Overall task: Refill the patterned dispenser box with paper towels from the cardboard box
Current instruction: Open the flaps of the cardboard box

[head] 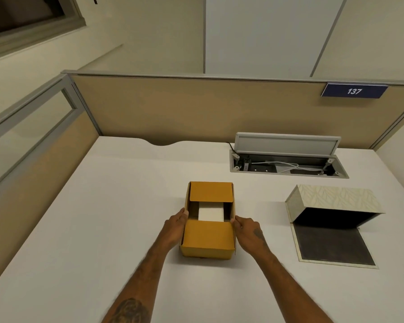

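The cardboard box (pixel 208 220) sits mid-tabletop, flaps half open, towels (pixel 210 213) visible inside. The left hand (pixel 175 226) and right hand (pixel 247 230) press flat against its sides. The dispenser (pixel 334 210), toward the right edge, lies open and looks empty; no towels are moved yet.

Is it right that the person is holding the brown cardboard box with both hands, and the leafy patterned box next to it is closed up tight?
Not quite. The patterned dispenser box is open, not closed: the head view shows its dark inside and its flap lying flat on the white desk. The rest is right: the left hand and right hand hold the sides of the brown cardboard box.
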`<move>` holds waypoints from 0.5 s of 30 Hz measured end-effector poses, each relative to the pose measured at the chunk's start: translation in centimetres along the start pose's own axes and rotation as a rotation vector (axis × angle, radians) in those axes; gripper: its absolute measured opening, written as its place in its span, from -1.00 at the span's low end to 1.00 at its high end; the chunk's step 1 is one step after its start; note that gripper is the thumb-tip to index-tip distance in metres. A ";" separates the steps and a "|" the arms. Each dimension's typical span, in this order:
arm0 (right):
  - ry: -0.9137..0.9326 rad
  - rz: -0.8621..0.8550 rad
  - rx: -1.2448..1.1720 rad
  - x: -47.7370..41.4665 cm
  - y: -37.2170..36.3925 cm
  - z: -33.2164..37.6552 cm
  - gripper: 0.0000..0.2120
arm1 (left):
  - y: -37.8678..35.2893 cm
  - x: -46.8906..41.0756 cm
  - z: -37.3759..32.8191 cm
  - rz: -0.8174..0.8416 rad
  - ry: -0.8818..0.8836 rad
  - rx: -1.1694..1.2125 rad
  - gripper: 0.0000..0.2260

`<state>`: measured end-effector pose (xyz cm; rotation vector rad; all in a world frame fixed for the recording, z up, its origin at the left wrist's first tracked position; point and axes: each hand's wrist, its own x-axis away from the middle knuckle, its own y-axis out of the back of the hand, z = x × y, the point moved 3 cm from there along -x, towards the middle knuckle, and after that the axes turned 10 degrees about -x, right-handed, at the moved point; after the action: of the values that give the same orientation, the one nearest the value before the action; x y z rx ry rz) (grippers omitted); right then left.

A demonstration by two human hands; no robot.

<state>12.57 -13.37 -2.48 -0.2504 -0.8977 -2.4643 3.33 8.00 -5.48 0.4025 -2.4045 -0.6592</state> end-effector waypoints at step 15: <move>0.278 -0.182 0.430 -5.4 2.1 3.0 -0.49 | 1.9 2.4 -1.2 -0.199 -0.379 -0.528 -0.19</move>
<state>18.23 -10.67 -0.83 0.3270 -1.3350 -2.3097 2.02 8.12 -2.50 0.3110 -2.4156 -1.5298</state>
